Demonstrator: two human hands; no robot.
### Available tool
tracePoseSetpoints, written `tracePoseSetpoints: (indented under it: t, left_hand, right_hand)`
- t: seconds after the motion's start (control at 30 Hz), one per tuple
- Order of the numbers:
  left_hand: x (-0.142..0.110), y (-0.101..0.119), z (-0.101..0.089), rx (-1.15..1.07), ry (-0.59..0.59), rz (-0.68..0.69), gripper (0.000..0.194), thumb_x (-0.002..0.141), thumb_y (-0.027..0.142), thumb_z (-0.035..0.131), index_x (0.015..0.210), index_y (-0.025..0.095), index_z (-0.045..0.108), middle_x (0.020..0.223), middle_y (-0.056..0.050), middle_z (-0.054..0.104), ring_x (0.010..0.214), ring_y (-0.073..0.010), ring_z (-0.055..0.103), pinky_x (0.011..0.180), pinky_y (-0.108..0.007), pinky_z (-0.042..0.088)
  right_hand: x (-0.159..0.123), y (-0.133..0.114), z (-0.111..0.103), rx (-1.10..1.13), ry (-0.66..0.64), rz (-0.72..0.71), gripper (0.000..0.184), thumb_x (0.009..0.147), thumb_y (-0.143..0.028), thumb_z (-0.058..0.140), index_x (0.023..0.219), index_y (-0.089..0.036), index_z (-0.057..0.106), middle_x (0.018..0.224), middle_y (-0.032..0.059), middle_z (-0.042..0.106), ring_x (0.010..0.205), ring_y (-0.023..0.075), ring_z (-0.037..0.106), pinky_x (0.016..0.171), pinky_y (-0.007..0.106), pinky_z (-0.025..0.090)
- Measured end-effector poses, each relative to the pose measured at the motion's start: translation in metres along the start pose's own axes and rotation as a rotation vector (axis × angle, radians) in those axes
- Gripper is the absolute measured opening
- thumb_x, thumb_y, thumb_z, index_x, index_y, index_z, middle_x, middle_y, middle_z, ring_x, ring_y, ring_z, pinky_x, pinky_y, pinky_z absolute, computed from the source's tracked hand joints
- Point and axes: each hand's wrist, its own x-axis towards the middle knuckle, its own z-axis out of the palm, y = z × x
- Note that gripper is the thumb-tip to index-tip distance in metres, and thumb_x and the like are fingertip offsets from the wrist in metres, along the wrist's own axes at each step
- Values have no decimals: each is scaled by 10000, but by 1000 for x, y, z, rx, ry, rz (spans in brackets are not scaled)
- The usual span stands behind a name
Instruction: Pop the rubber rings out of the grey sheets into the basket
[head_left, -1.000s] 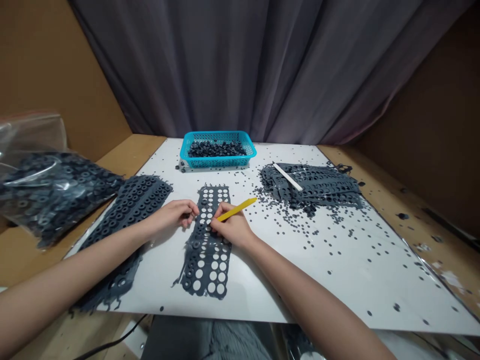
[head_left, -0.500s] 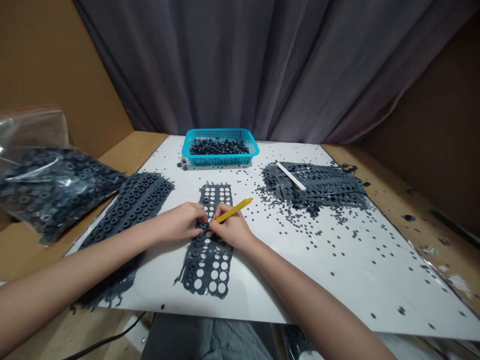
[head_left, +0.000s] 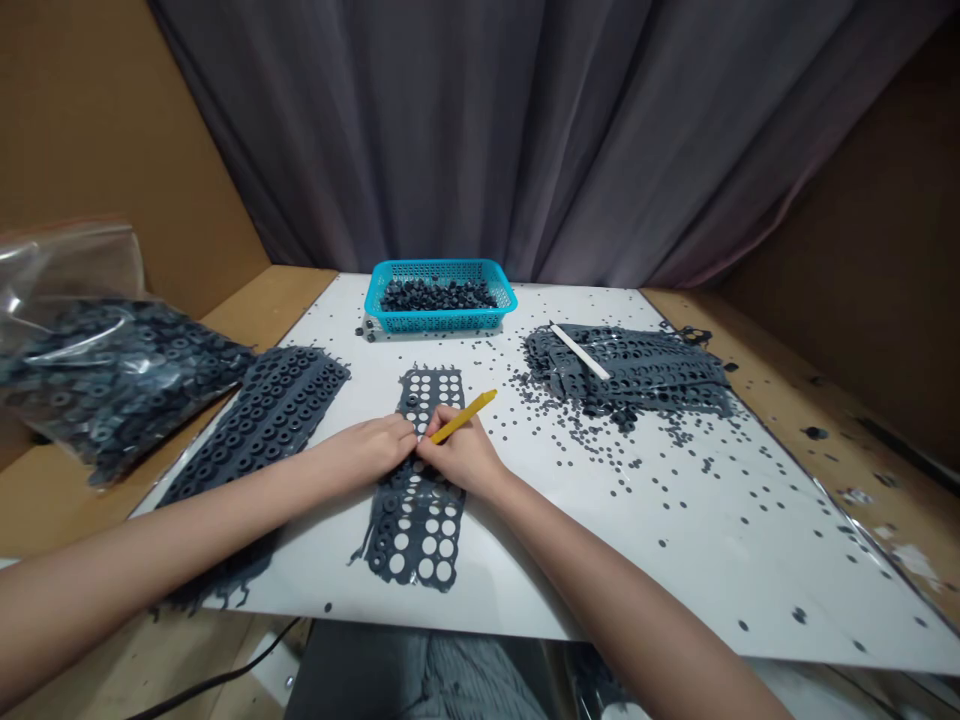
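Observation:
A dark grey rubber sheet [head_left: 417, 500] with rows of round holes lies lengthwise before me on the white board. Several ring-shaped parts still sit in its left rows. My right hand [head_left: 459, 455] is closed round a yellow pen-like tool [head_left: 469, 412], its lower tip hidden among my fingers over the middle of the sheet. Right beside it, my left hand [head_left: 384, 446] rests on the sheet's left side with curled fingers. Whatever those fingers pinch, if anything, is hidden.
At the back stands a blue basket [head_left: 441, 321] of small dark parts. A sheet full of rings [head_left: 274, 410] and a clear bag [head_left: 127, 370] lie left. On the right, a white stick [head_left: 580, 350] tops stacked perforated sheets [head_left: 652, 375], with small discs scattered around.
My left fingers have curled in and closed up against my right hand, covering the ring that showed between them. The yellow tool's upper end has shifted slightly left and up.

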Motion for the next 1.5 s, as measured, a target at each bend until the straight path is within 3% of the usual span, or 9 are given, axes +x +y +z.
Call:
tracePoseSetpoints:
  t: [0.07,0.17,0.4,0.67,0.87,1.03,1.3,1.5]
  left_hand:
    - [-3,-1,5,-15,32,-3,247,848,59,331,848,141,564,856,-89,579,820,-195,526,764,-315,445]
    - [-5,-1,3,-206,72,-75,218,884,134,326,853,151,541,847,-76,571,794,-186,527,731,-303,445]
    - [-8,5,-6,-593,241,-459,194,870,316,423,828,176,551,777,-9,610,712,-162,538,665,-259,399]
    - [-5,2,0,-770,248,-527,238,825,381,487,831,168,592,791,-15,632,741,-170,545,682,-258,392]
    - [-5,-2,7,-1070,389,-682,331,762,467,573,827,143,583,718,-17,577,659,-144,507,593,-239,378]
    - [-6,0,5,-1184,357,-668,326,734,450,623,818,136,605,739,-27,574,681,-141,499,607,-241,380]
    - [-1,2,-14,-1330,178,-726,316,645,389,695,814,124,658,747,-43,610,651,-133,489,594,-253,352]
    - [-4,1,-22,-1268,147,-783,321,607,363,702,841,143,683,757,-41,636,668,-146,512,624,-267,379]
  right_hand:
    - [0,0,0,-2,1,2,133,603,-159,539,579,-204,416,539,-43,500,512,107,452,483,207,328]
    - [-1,1,-1,-5,-1,6,128,607,-161,537,586,-203,418,551,-39,512,516,107,462,482,206,331]
    - [-1,0,-1,-9,-19,38,136,612,-167,552,585,-201,423,549,-41,519,504,103,454,473,204,324]
    - [-2,0,-1,-21,2,23,124,626,-185,553,587,-201,436,568,-38,530,534,111,466,505,214,341]
    - [-4,-2,-3,-27,4,33,123,627,-174,547,592,-202,433,576,-41,535,545,115,488,522,220,356]
    - [-3,0,-3,-16,-18,27,105,636,-182,545,603,-205,448,585,-41,548,541,117,503,510,219,361]
    - [0,5,-3,65,-58,52,93,640,-174,548,624,-208,462,563,-37,575,527,121,535,492,215,388]
    - [-2,4,-6,209,-121,88,111,671,-177,559,653,-210,455,540,-36,587,495,127,555,477,220,412]
